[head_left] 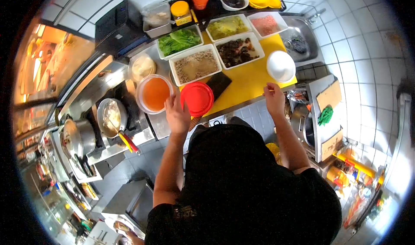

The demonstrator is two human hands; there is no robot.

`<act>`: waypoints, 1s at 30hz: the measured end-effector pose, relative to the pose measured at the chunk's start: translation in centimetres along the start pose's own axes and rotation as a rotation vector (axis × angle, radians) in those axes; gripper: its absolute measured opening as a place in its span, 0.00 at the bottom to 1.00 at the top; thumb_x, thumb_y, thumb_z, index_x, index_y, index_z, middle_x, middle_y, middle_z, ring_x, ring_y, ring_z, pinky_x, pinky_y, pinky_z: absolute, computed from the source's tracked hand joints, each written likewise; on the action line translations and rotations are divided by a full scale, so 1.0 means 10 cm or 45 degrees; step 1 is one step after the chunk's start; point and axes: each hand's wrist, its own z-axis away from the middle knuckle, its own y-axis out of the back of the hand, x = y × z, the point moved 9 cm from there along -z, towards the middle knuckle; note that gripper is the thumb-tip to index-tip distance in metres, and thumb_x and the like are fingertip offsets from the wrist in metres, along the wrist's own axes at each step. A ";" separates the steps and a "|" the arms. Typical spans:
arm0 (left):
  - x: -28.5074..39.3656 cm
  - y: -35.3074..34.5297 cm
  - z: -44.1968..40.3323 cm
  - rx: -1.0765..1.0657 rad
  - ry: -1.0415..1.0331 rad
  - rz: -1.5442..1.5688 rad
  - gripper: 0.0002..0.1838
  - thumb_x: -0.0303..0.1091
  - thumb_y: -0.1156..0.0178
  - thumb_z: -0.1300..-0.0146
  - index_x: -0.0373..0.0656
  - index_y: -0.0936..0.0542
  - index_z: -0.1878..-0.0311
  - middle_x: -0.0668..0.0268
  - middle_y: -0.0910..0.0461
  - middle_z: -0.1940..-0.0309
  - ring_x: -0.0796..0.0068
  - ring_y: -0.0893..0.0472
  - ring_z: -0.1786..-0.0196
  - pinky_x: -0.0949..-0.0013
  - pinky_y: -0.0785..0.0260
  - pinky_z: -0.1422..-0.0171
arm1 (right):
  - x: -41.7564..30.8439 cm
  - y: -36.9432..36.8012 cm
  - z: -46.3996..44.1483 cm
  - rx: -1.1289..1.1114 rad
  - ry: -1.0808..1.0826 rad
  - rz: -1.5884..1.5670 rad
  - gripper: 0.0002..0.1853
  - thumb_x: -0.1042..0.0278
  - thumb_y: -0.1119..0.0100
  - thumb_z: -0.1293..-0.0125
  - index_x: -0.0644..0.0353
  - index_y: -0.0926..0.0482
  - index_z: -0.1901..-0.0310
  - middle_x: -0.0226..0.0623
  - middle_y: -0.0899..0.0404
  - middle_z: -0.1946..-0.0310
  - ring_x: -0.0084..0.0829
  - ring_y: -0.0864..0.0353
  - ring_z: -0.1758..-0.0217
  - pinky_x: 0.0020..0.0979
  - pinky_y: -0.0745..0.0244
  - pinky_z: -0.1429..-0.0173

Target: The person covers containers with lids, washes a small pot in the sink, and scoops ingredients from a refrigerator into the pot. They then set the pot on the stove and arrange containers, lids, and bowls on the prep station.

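Observation:
My left hand (176, 114) is between a round tub of orange liquid (156, 94) and a red round lid or container (197, 99). Its fingers are extended and slightly apart, by the tub's rim and the red edge; whether they touch either I cannot tell. My right hand (274, 99) is raised just below a white bowl (281, 66), at the front edge of the yellow board (244, 81). Its fingers are curled together, and anything inside them is hidden. A dark flat blade-like piece (219, 86) lies beside the red lid.
White trays hold lettuce (179, 41), ground food (195, 66), dark pieces (237, 52), green slices (227, 27) and pink mince (265, 25). At left, a pan (112, 117) and a pot (78, 137) stand by the stove. A sink (302, 39) is at right.

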 end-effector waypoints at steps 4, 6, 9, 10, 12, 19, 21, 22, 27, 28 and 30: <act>0.06 -0.26 -0.43 -0.095 -0.087 0.174 0.21 0.26 0.39 0.37 0.38 0.21 0.40 0.49 0.20 0.53 0.48 0.19 0.56 0.52 0.23 0.54 | 0.04 0.24 0.24 0.064 -0.090 0.393 0.17 0.65 0.36 0.29 0.65 0.20 0.44 0.41 0.14 0.58 0.28 0.14 0.52 0.31 0.21 0.50; 0.21 -0.24 -0.70 0.033 -0.329 0.267 0.13 0.24 0.37 0.40 0.35 0.17 0.51 0.50 0.19 0.55 0.47 0.18 0.53 0.51 0.21 0.51 | 0.21 0.29 0.29 0.184 0.001 -0.208 0.13 0.72 0.38 0.29 0.63 0.20 0.45 0.32 0.17 0.59 0.23 0.19 0.53 0.29 0.22 0.49; 0.77 0.47 -1.44 0.133 -0.468 0.235 0.17 0.27 0.33 0.39 0.35 0.17 0.47 0.52 0.20 0.46 0.48 0.20 0.45 0.46 0.26 0.39 | 1.07 0.31 0.24 0.216 -0.080 -0.234 0.10 0.74 0.39 0.30 0.63 0.21 0.49 0.31 0.19 0.59 0.23 0.20 0.59 0.28 0.21 0.54; 0.85 0.77 -1.68 0.244 -0.496 0.245 0.17 0.27 0.33 0.39 0.35 0.18 0.46 0.52 0.19 0.46 0.48 0.20 0.45 0.47 0.26 0.40 | 0.92 0.45 0.26 0.314 -0.035 -0.144 0.09 0.73 0.39 0.29 0.63 0.21 0.50 0.32 0.18 0.62 0.24 0.20 0.63 0.29 0.21 0.58; 1.18 1.44 -2.16 0.450 -0.543 0.277 0.18 0.26 0.34 0.40 0.35 0.18 0.45 0.52 0.19 0.45 0.48 0.20 0.45 0.48 0.26 0.40 | 0.81 0.67 0.19 0.366 -0.021 -0.049 0.10 0.72 0.38 0.29 0.63 0.21 0.49 0.33 0.18 0.62 0.26 0.20 0.64 0.30 0.21 0.61; 1.80 4.50 -3.34 1.528 -0.468 -0.074 0.15 0.23 0.40 0.32 0.42 0.16 0.43 0.59 0.15 0.52 0.62 0.17 0.53 0.64 0.23 0.47 | 0.64 1.31 -0.25 0.342 0.223 -0.012 0.11 0.75 0.40 0.30 0.63 0.21 0.47 0.39 0.18 0.64 0.33 0.17 0.63 0.35 0.21 0.58; 1.87 5.03 -3.97 1.455 -0.630 -0.326 0.15 0.25 0.41 0.34 0.40 0.14 0.46 0.54 0.13 0.54 0.57 0.15 0.54 0.59 0.22 0.46 | 0.61 1.51 -0.36 0.262 0.093 -0.090 0.11 0.75 0.40 0.30 0.64 0.21 0.48 0.41 0.18 0.61 0.35 0.17 0.59 0.37 0.21 0.54; 1.89 5.21 -4.26 1.287 -0.588 -0.487 0.16 0.26 0.42 0.35 0.40 0.14 0.46 0.52 0.13 0.55 0.55 0.14 0.55 0.58 0.22 0.47 | 0.39 1.66 -0.35 0.256 0.123 -0.086 0.11 0.75 0.41 0.30 0.64 0.20 0.48 0.42 0.18 0.60 0.36 0.17 0.58 0.37 0.21 0.53; 1.67 5.46 -5.08 0.578 -0.511 -0.717 0.16 0.30 0.42 0.35 0.40 0.14 0.47 0.55 0.11 0.56 0.58 0.13 0.56 0.60 0.23 0.46 | 0.60 1.99 -0.58 0.239 0.139 -0.186 0.09 0.74 0.40 0.29 0.63 0.21 0.50 0.38 0.22 0.59 0.30 0.23 0.61 0.33 0.25 0.56; 1.59 5.44 -5.21 0.405 -0.389 -0.708 0.15 0.32 0.42 0.32 0.40 0.14 0.46 0.55 0.11 0.55 0.59 0.14 0.55 0.58 0.22 0.45 | 0.65 1.98 -0.62 0.200 0.104 -0.187 0.08 0.74 0.41 0.28 0.64 0.21 0.50 0.38 0.22 0.59 0.30 0.23 0.62 0.32 0.25 0.58; 1.45 5.34 -5.33 0.066 -0.129 -0.670 0.15 0.37 0.42 0.27 0.42 0.14 0.45 0.55 0.12 0.52 0.61 0.14 0.53 0.55 0.22 0.43 | 0.59 2.07 -0.65 0.121 0.038 -0.177 0.08 0.75 0.42 0.27 0.64 0.21 0.50 0.38 0.23 0.58 0.30 0.23 0.65 0.31 0.25 0.60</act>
